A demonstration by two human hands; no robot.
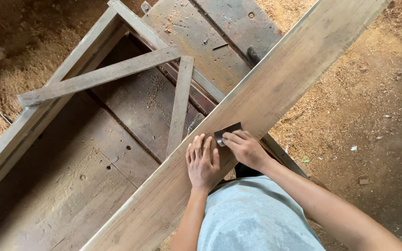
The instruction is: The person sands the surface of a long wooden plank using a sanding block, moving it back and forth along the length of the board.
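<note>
A long pale wooden plank (284, 79) lies diagonally from the lower left to the upper right across a workbench. My left hand (202, 160) rests flat on the plank near its left edge, fingers together and pointing up. Just right of it, my right hand (244, 146) presses a small dark folded piece of sandpaper (225, 131) against the plank's surface with its fingertips. The two hands nearly touch.
A worn wooden workbench (94, 176) with a raised frame and two loose grey battens (98, 75) lies under the plank. Sawdust covers the floor (368, 116) on the right and upper left. A dark metal part (253, 53) sits on the bench top.
</note>
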